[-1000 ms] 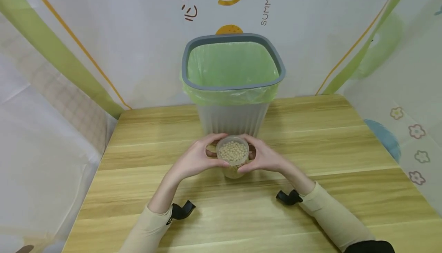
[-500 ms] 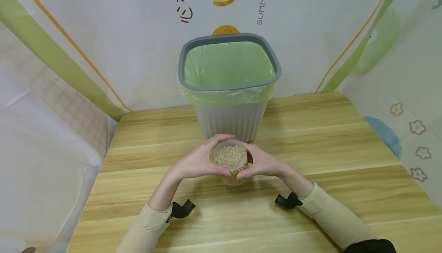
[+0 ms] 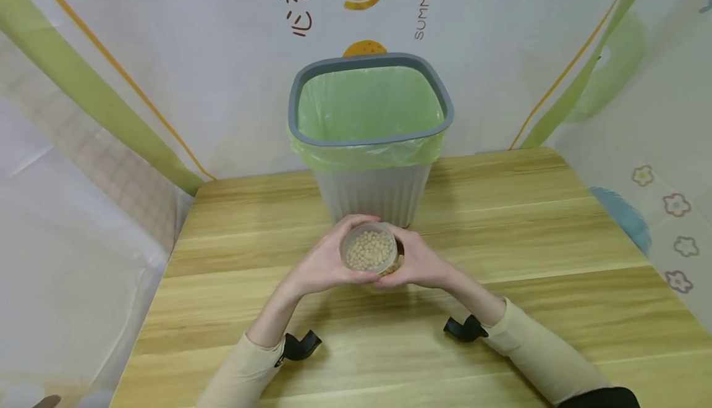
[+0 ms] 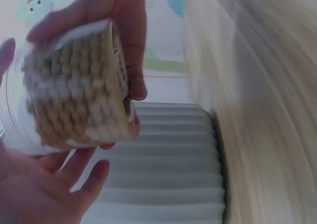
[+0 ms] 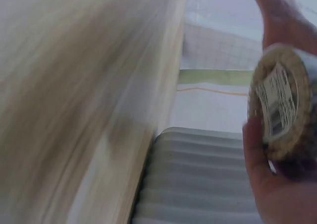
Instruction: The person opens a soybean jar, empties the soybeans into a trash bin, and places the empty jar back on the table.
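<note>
Between both hands is a clear jar (image 3: 369,250) packed with small round beige pieces. My left hand (image 3: 328,263) curls round its left side, and my right hand (image 3: 419,263) grips the right side. In the head view the thumbs come together at the near side of the jar. The left wrist view shows the jar (image 4: 74,87) raised off the tabletop and slightly tilted, with the beige pieces visible through its wall. A barcode label (image 5: 278,102) covers part of its base in the right wrist view.
A ribbed bin (image 3: 369,195) with a grey rim and a green liner (image 3: 369,102) stands on the wooden table (image 3: 500,210), just behind the hands. Printed cloth (image 3: 233,86) hangs behind and along both sides. Black wrist mounts (image 3: 300,346) jut inward from the sleeves.
The jar has come a little nearer and to the left, and its top has tipped more towards the head camera. Both hands have kept hold of it, with the thumbs now closer together.
</note>
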Demonstrator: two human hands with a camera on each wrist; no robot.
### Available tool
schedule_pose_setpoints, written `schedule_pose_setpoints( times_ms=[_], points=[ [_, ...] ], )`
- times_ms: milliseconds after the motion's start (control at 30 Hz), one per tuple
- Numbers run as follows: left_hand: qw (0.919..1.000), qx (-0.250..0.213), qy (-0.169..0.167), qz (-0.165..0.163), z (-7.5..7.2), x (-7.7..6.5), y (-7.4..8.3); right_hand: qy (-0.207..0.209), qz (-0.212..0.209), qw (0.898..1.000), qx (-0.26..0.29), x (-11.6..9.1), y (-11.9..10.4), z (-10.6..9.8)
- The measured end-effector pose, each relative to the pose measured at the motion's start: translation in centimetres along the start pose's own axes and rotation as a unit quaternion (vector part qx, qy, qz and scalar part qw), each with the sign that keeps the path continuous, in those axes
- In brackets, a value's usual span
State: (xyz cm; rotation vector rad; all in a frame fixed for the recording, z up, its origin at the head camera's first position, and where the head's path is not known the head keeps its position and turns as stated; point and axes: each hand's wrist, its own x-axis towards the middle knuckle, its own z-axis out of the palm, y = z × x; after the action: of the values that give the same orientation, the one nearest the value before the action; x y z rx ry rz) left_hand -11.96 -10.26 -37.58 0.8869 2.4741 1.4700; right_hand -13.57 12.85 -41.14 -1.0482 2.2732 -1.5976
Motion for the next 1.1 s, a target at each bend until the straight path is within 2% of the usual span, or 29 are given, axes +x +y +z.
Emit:
schedule_pose_setpoints(
  times_ms=[100, 333, 433, 500, 600, 700, 800, 867, 933, 1000, 1100],
  points=[
    [0.9991, 0.014, 0.036, -0.014, 0.4, 0.1, 0.0, 0.051, 0.009, 0.998, -0.046, 0.0, -0.1, 0.5],
    [0.9874, 0.031, 0.122, -0.097, 1.8, 0.1, 0.4, 0.136, 0.036, 0.984, -0.109, -0.1, -0.8, 1.6],
    [0.9824, 0.024, 0.138, -0.124, 2.3, -0.1, 0.5, 0.152, 0.045, 0.98, -0.117, -0.1, -1.0, 1.9],
    [0.9819, 0.023, 0.129, -0.137, 2.3, -0.2, 0.6, 0.151, 0.05, 0.981, -0.111, -0.1, -1.0, 1.9],
    [0.9847, 0.025, 0.085, -0.15, 1.4, -0.6, 0.7, 0.133, 0.059, 0.987, -0.07, 0.1, -0.8, 1.5],
    [0.9911, 0.012, 0.033, -0.128, -0.3, -1.2, 0.5, 0.093, 0.066, 0.993, -0.003, 0.1, -0.6, 0.7],
    [0.9975, -0.026, -0.015, -0.064, -2.1, -1.4, 0.0, 0.037, 0.066, 0.995, 0.069, 0.1, -0.6, -0.2],
    [0.9972, -0.053, -0.052, -0.007, -3.0, -1.2, -0.5, -0.002, 0.062, 0.992, 0.114, 0.0, -0.8, -0.8],
    [0.9904, -0.082, -0.1, 0.047, -3.5, -0.7, -0.9, -0.046, 0.055, 0.985, 0.159, -0.1, -0.8, -1.1],
    [0.9787, -0.111, -0.152, 0.084, -3.7, -0.2, -1.2, -0.089, 0.041, 0.976, 0.193, -0.2, -0.8, -1.1],
    [0.9582, -0.149, -0.22, 0.105, -3.4, 0.7, -1.1, -0.137, 0.016, 0.967, 0.215, -0.2, -0.7, -0.8]
  ],
)
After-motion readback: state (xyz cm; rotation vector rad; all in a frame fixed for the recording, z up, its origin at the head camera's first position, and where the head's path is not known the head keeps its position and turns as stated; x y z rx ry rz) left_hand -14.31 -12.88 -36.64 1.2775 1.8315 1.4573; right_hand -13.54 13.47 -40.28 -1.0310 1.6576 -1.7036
